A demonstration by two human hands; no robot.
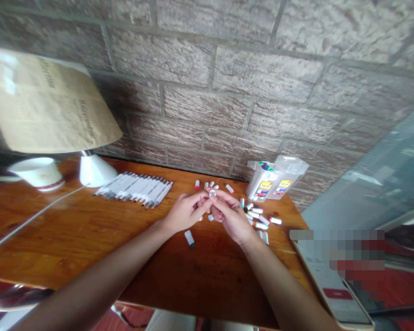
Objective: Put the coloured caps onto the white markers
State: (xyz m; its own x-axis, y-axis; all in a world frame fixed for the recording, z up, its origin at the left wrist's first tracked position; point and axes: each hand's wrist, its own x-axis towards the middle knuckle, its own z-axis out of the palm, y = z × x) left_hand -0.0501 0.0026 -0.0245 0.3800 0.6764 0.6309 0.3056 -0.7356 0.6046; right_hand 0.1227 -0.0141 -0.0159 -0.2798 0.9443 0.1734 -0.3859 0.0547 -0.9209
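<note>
My left hand (189,211) and my right hand (233,217) meet over the middle of the wooden table, fingers closed together. Between their fingertips shows the round white end of a marker cap (212,193); the rest of it is hidden by the fingers. On the table just below my left hand lies a white cap with a teal end (189,238). Beside and behind my hands are scattered several more caps, among them a pink-ended one (229,188) and a red-ended one (275,221). A row of white markers (134,189) lies side by side to the left.
A clear plastic marker case (260,184) stands at the back right, a few coloured ends inside, next to its second half (286,177). At the left are a lamp (94,170), its cord and a white cup (37,174). A stone wall (207,101) rises behind the table (148,250).
</note>
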